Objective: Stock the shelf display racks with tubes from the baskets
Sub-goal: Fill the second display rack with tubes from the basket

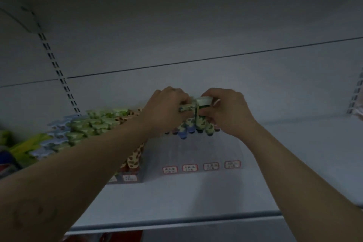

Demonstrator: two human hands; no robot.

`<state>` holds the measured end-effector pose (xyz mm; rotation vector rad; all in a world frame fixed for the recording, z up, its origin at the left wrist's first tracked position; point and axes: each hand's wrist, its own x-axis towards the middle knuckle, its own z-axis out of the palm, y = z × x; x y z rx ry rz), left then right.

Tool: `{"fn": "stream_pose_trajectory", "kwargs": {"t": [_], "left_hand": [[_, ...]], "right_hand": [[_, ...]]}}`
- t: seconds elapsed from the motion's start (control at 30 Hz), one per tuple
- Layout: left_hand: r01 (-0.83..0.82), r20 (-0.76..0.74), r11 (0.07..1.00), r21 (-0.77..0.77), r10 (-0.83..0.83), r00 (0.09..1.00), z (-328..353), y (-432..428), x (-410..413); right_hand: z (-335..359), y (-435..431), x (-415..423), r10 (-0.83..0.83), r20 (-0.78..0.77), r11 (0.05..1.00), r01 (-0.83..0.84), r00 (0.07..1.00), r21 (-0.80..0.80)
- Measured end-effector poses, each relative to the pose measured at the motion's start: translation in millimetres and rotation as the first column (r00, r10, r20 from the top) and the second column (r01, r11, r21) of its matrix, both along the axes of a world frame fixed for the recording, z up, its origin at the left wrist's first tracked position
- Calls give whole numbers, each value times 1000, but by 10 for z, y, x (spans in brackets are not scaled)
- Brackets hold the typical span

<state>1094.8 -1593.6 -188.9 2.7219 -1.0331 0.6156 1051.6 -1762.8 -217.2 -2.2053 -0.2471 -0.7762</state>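
Dim grey back panel (196, 25) rose behind a pale shelf (176, 202), with a slotted upright (57, 68) running down it on the left. At the far left edge sat some blurred yellow-green packaging (25, 147). Next to it a full rack (127, 178) was packed with upright tubes in rows: pale blue ones (57, 133) at the left, green ones (92, 124) in the middle, and giraffe-spotted ones (135, 159) along its right side. Just beside that stood a clear rack (241, 155) with four red-bordered labels (190, 168) across its front; its front lanes held nothing that I could make out.

Over the back of the clear rack, my left hand (167, 108) had its fingers curled round a bundle of tubes (196, 124), green-patterned with dark and blue caps pointing down toward me. My right hand (227, 112) gripped the same bundle from the other side, fingers wrapped over its top. Whether the caps touched the rack I could not tell.
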Motion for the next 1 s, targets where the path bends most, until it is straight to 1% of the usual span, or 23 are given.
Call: {"fn": "stream_pose_trajectory", "kwargs": {"t": [0.07,0.13,0.17,0.23,0.3,0.37,0.47,0.53,0.67,0.77,0.87,1.0], "left_hand": [[-1,5,1000,-18,1,1000,-78,-14,34],[3,37,999,-37,-1,999,-124,-24,66],[3,53,999,-33,-1,999,-132,-26,80],[-1,38,1000,-15,2,999,-125,-27,104],[-3,7,1000,16,2,1000,-104,-28,110],[-5,13,999,47,5,1000,-91,-22,100],[-15,7,999,41,15,1000,-88,-8,66],[-27,11,999,40,27,1000,-78,-7,48],[-58,19,998,16,58,998,-74,28,52],[-47,17,999,-7,47,999,-115,52,89],[-19,8,999,-50,19,1000,-154,60,137],[6,8,998,-67,-5,1000,-169,63,181]], "right_hand": [[-67,44,88,-46,30,990,49,998,-130],[-131,60,160,-112,70,954,127,991,-270],[-151,67,172,-115,106,940,143,988,-310],[-186,51,175,-106,192,914,172,976,-367],[-211,21,174,-142,288,886,251,947,-390],[-228,22,182,-151,316,857,283,937,-431],[-232,58,190,-116,233,852,218,965,-476],[-209,76,190,-107,171,872,175,979,-457],[-139,112,230,-161,135,861,206,978,-465],[-85,136,263,-159,64,860,170,985,-480],[-60,127,254,-117,45,882,125,992,-454],[-62,128,233,-109,50,882,120,993,-455]]}}
